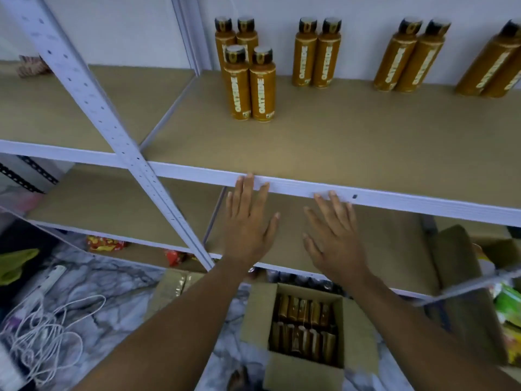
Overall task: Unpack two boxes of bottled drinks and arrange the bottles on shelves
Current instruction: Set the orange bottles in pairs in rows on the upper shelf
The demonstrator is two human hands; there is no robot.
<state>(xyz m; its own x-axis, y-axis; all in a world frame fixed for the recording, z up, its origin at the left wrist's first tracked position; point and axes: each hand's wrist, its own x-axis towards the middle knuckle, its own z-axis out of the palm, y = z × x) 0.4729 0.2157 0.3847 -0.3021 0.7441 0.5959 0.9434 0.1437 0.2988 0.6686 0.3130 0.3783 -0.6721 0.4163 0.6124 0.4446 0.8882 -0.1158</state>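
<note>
Oatside bottles point(249, 83) stand upright on the upper shelf point(338, 142): a cluster of four at the left, two pairs along the back wall, and more cut off at the right edge. On the floor below, the open cardboard box point(304, 373) holds two rows of bottles, so the unpacking looks well short of half done. The left hand point(248, 224) and right hand point(334, 238) hover at the shelf's front rail, fingers spread apart, holding nothing. I cannot pick out a second drinks box.

The left hand point(248, 227) and right hand point(335, 244) are bare; both forearms point(174, 320) are bare too, unsleeved; nails point(249, 176) cut short.
</note>
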